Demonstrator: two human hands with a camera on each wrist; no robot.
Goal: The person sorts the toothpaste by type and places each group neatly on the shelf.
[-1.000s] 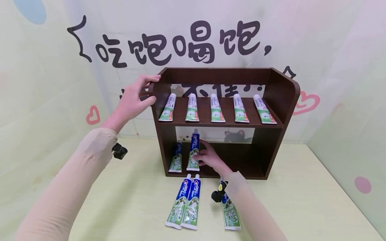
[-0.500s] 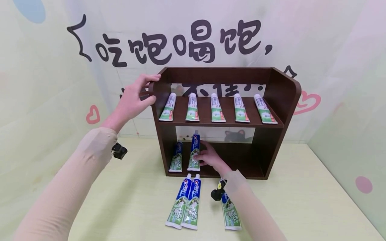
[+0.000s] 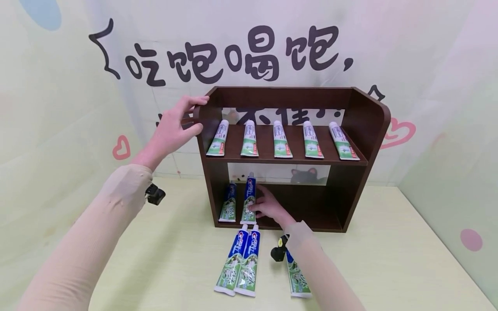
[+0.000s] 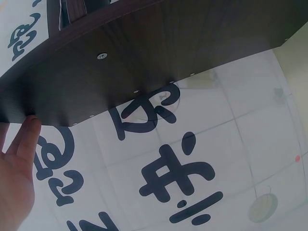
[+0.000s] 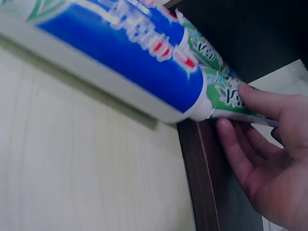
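With my right hand [image 3: 270, 206] I pinch a blue and green toothpaste tube [image 3: 250, 196] between thumb and fingers. This tube leans cap up in the lower compartment of a dark brown two-tier shelf [image 3: 284, 162]; its white end is near the front edge. Left of it, another such toothpaste tube [image 3: 228, 203] leans against the inner side. My left hand [image 3: 169, 131] holds the upper left side panel of the shelf, with fingertips over its edge. In the right wrist view, my thumb [image 5: 262, 101] lies on the green part of the tube.
Several white and green toothpaste tubes [image 3: 281, 140] stand in a row on the upper tier. On the pale table [image 3: 175, 259] two blue and green tubes [image 3: 246, 263] lie overlapping before the shelf. A further tube [image 3: 297, 276] is partly covered by my right sleeve.
My right hand has shifted slightly down and left with the tube, whose lower end is now nearer the shelf's front edge. The left hand keeps its place on the shelf.
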